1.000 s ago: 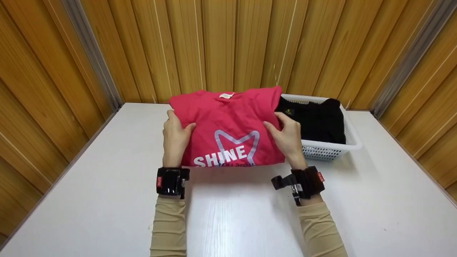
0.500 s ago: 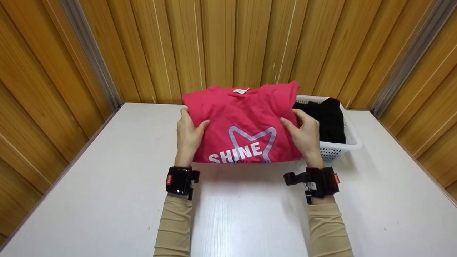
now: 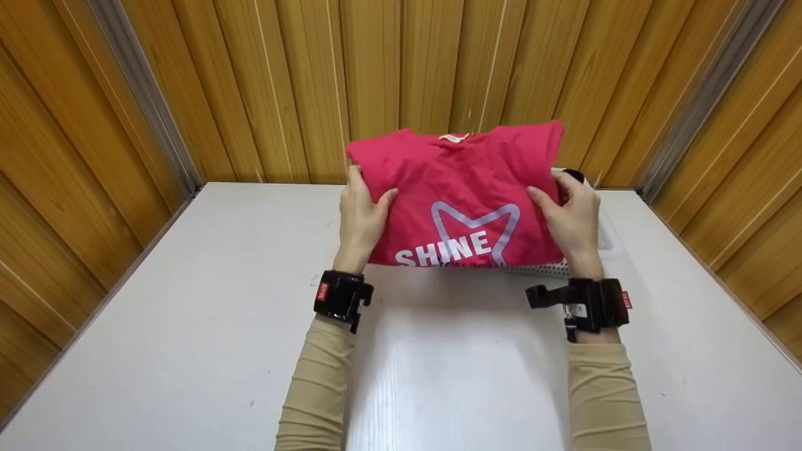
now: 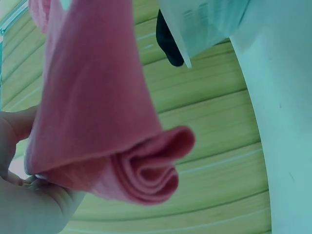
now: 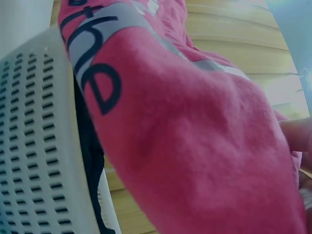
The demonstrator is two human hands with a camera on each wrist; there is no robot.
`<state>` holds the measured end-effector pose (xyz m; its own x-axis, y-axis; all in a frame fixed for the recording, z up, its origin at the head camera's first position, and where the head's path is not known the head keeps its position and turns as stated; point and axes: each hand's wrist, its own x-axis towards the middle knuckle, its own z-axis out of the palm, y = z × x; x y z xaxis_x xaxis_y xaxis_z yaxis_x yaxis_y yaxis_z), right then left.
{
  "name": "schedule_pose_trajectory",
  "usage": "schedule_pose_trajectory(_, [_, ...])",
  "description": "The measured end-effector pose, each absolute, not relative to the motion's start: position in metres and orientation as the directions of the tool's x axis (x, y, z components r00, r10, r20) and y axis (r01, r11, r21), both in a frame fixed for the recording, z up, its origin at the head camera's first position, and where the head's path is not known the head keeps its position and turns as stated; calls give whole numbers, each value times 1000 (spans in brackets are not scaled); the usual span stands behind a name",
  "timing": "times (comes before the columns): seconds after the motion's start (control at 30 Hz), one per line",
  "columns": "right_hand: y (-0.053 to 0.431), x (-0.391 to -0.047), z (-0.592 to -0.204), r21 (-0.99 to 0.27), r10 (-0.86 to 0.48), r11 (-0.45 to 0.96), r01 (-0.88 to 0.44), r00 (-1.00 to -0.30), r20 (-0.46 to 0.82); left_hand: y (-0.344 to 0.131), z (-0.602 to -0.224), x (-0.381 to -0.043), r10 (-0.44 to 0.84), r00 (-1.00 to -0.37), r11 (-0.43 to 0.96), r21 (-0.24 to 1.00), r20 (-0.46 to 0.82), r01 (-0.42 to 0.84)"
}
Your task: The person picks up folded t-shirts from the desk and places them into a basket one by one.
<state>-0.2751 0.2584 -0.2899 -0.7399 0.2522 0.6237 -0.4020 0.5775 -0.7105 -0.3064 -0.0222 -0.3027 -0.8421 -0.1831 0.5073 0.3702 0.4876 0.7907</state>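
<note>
A folded pink T-shirt (image 3: 463, 181) with a star outline and the word SHINE is held up above the table, collar label at its top edge. My left hand (image 3: 363, 216) grips its left side, thumb in front and the other fingers behind the cloth. On the right side my right hand (image 3: 573, 216) pinches it the same way. In the left wrist view the shirt's folded layers (image 4: 146, 175) show rolled at one end. Behind the shirt, mostly hidden in the head view, stands a white perforated basket (image 5: 34, 136) with black cloth (image 5: 90, 161) in it.
The white table (image 3: 438, 376) spreads in front and to both sides. Wood-panelled walls (image 3: 301, 75) close in the back, left and right. The basket's right rim (image 3: 608, 241) shows beyond my right hand.
Both hands have carried the pink T-shirt to the right and upward. It now covers most of the basket and the black cloth, which showed plainly before. The grip looks the same.
</note>
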Motion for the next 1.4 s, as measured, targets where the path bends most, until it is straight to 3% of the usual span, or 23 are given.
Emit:
schedule_pose_trajectory(0.43, [297,-288,-285,-696,355,644,-318,-681,640,29,-279,-335,-63,-832,540,720,552,437])
schedule_pose_trajectory(0.67, [310,-301,-289,-686,403,636,-353,-607,685,45,-271,-345,4,-813,576,664,582,478])
schedule_pose_trajectory(0.87, [318,-311,-291,-681,410,633,-369,-586,699,51,-275,-355,2,-819,574,669,574,471])
schedule_pose_trajectory(1.4, [328,-329,-314,-676,368,693,-251,-684,630,61,-317,-373,63,-832,588,653,551,478])
